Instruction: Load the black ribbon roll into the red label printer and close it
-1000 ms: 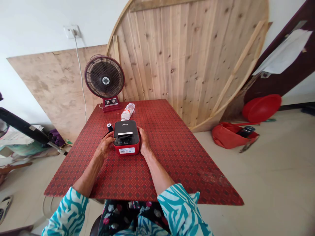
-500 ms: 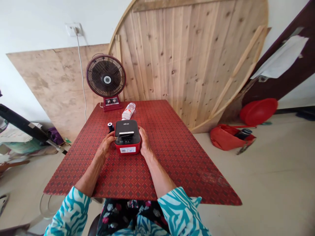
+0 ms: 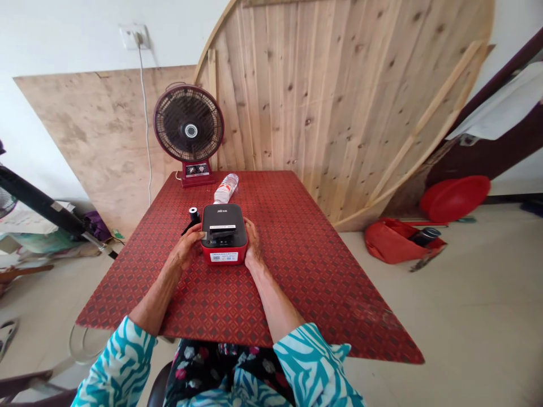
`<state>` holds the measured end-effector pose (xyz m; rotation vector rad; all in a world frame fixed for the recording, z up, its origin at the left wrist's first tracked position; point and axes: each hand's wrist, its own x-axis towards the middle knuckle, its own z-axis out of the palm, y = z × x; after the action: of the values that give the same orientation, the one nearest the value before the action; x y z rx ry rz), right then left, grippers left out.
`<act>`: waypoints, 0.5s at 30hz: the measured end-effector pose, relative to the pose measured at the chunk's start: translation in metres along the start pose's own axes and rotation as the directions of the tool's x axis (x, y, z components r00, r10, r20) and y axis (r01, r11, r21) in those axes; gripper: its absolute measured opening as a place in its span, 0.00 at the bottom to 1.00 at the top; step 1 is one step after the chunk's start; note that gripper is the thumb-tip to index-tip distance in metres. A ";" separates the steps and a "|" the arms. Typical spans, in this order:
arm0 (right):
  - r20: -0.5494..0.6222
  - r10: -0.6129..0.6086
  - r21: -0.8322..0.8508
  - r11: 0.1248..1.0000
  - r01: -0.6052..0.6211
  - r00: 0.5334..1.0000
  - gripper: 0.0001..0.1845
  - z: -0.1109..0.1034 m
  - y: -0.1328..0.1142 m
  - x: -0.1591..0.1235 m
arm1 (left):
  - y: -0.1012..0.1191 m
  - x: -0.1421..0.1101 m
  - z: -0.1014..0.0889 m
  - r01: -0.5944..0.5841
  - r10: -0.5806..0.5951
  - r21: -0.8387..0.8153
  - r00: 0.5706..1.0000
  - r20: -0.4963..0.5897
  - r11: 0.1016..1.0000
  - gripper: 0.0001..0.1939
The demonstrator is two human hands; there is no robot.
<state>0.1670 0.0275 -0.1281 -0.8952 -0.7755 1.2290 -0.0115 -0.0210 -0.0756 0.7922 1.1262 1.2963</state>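
A small red-and-black receipt printer (image 3: 223,217) sits on the table between my hands, with a slot and a white strip on its top and a label on its front. My left hand (image 3: 189,246) grips its left side, the thumb at the front left corner of the top. Along the right side, my right hand (image 3: 253,243) is pressed, its fingers partly hidden behind the printer. Just beyond my left hand stands a small dark roll (image 3: 194,214) with a white end. A clear plastic bottle (image 3: 226,188) lies on its side behind the printer.
A dark red fan (image 3: 190,133) stands at the back left of the patterned red table (image 3: 305,294). A round wooden board (image 3: 322,102) leans on the wall behind. On the floor at right are a red bag (image 3: 388,240) and a red basin (image 3: 456,198).
The whole view has shifted a little, so things appear slightly to the right. Both hands stay at the printer's sides, and the printer shows no clear movement on the table.
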 end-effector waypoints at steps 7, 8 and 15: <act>-0.001 -0.004 -0.002 1.000 0.004 1.000 0.24 0.001 -0.001 -0.001 | 0.006 -0.001 0.002 0.061 -0.061 0.023 0.998 -0.012 0.998 0.27; -0.002 -0.005 -0.003 1.000 0.005 1.000 0.24 0.001 -0.001 -0.001 | 0.007 -0.001 0.004 0.058 -0.058 0.031 0.998 -0.013 0.998 0.27; 0.002 -0.015 0.021 1.000 0.015 1.000 0.25 0.002 -0.002 -0.003 | 0.005 -0.001 0.007 0.033 -0.027 0.066 0.996 -0.088 0.997 0.30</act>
<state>0.1659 0.0249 -0.1259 -0.8698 -0.7688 1.2230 -0.0062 -0.0201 -0.0684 0.7718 1.2527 1.2836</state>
